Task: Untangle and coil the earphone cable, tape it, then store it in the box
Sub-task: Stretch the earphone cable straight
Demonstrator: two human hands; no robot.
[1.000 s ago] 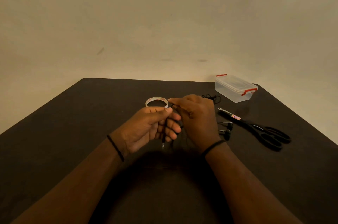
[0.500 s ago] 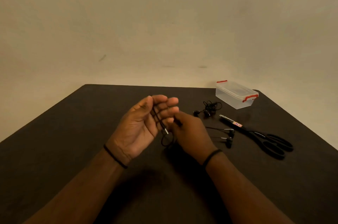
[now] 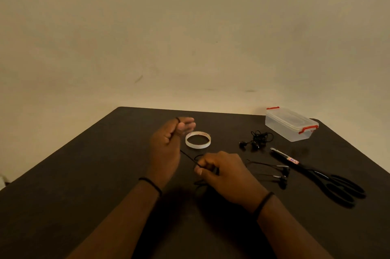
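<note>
Black earphone cable (image 3: 188,158) now runs taut between both hands above the desk (image 3: 84,174). Half a second ago the left hand (image 3: 166,146) lay open; now its fingers (image 3: 185,125) curl around a loop, while the right hand (image 3: 223,172) pinches the strand. Coiling seems underway. The tape (image 3: 198,139) and closed box (image 3: 290,124) wait untouched.

Left hand (image 3: 166,149) raised, fingers curled — right hand (image 3: 223,174) pinching.
</note>
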